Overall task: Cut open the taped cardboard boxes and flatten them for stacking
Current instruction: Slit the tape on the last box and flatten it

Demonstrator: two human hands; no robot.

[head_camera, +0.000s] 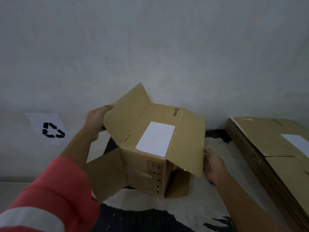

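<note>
A brown cardboard box (pixel 150 124) with a white label and PICO print is held in the air before a grey wall, its flaps splayed open at both ends. My left hand (pixel 96 122) grips the left flap's edge, thumb on top. My right hand (pixel 212 164) holds the edge of the right flap from behind, fingers mostly hidden by the cardboard. Something small and blue shows under my right hand; I cannot tell what it is.
A stack of flattened cardboard boxes (pixel 267 148) lies on the floor at the right, against the wall. A white sheet with a black recycling symbol (pixel 51 129) sticks to the wall at the left. The floor (pixel 150 213) below is pale with black patches.
</note>
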